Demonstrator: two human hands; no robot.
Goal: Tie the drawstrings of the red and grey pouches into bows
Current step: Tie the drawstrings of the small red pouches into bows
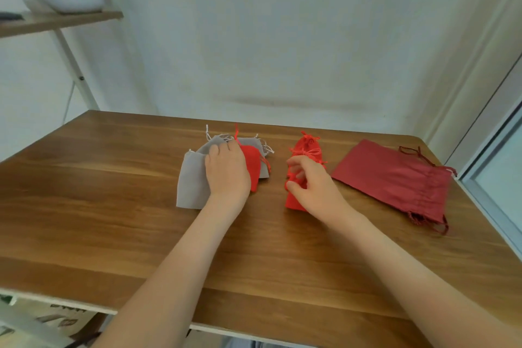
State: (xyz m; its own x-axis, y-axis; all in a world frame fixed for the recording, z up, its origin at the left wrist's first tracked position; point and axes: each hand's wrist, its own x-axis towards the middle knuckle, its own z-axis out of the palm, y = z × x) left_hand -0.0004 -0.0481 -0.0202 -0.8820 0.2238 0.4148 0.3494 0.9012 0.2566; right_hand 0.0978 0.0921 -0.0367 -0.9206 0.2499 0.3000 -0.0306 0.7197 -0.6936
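Red pouch (292, 201) in right grip (310, 181), on table (113, 206)

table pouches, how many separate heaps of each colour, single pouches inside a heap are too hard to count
grey heap: 1
bright red: 2, a bright red pouch lying on the grey heap, and a bright red heap apart from it
dark red heap: 1
total: 4
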